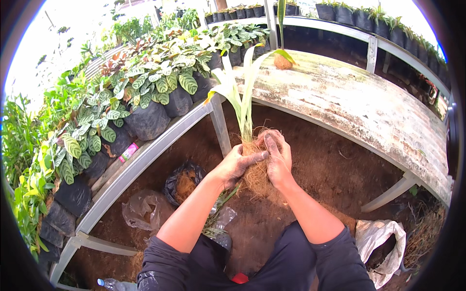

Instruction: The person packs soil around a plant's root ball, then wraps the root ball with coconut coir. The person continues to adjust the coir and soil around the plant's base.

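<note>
In the middle of the head view, a leafy plant [242, 98] with long pale green leaves stands upright between my hands. Brown coconut fibre [256, 178] surrounds its base, with loose strands hanging down. My left hand [238, 163] grips the fibre from the left, thumb across its front. My right hand [276, 156] presses on it from the right, with the fingers curled near the top; what lies under them is hidden. Soil darkens the fingers of both hands. Beyond, on the corrugated bench top, a round fibre-wrapped root ball [283, 61] bears one tall upright leaf.
A corrugated bench [349, 98] curves ahead to the right. Potted plants in black bags [147, 120] line the metal-framed bench at left. Below are a black bag of fibre [185, 183], a clear plastic bag [147, 209], a white sack [380, 247] and a plastic bottle [118, 284].
</note>
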Demonstrator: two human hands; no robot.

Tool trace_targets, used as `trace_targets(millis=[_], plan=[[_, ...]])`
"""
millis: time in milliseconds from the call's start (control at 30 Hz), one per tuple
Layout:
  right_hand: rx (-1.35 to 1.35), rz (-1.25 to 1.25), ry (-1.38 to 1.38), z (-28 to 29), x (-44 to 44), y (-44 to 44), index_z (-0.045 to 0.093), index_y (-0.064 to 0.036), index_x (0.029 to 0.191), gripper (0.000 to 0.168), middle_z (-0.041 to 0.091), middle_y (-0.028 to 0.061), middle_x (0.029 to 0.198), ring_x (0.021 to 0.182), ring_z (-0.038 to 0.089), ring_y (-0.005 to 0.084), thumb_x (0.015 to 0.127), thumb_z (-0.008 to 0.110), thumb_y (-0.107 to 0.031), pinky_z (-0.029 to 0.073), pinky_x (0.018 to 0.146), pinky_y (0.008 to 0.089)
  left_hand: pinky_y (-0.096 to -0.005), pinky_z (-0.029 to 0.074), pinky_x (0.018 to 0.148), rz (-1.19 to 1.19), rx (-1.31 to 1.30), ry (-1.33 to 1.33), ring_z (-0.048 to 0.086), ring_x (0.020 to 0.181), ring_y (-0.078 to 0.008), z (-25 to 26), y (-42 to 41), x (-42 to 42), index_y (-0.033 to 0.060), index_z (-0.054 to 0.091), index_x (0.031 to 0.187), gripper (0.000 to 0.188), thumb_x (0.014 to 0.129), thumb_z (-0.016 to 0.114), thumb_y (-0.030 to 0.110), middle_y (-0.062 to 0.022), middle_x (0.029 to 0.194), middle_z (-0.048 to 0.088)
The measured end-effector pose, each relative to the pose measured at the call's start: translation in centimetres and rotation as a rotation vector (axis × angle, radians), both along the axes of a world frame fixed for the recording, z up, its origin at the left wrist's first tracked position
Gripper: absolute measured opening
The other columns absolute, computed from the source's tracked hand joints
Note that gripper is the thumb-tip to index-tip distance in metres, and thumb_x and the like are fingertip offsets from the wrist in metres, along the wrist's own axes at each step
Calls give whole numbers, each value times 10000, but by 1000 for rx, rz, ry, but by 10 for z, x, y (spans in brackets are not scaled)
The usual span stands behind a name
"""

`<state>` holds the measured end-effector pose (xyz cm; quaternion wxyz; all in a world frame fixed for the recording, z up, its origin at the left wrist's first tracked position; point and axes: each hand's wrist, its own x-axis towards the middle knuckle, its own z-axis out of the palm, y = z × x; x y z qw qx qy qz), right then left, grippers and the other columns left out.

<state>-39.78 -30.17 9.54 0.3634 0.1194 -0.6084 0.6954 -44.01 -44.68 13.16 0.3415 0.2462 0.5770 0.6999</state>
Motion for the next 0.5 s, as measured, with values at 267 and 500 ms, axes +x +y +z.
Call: trace_targets(millis=[267,500], plan=[[-28,202,-174,-7,-23,3,569,-62,1287,493,536,33,1283,1147,491,159,1048,488,-486,368,1071,347,-368,557,920,-6,67,-13,649,1073,-185,-33,5,-30,18,522,1330,609,840,833,206,-90,1204,639],[253,54,-224,-29,-46,2,552,-94,1416,747,462,94,1508,1430,340,271,1030,291,-678,265,1184,455,-379,572,890,86,82,-29,658,1052,-193,-62,5,-52,-3,527,1311,540,870,783,176,-106,1187,641]])
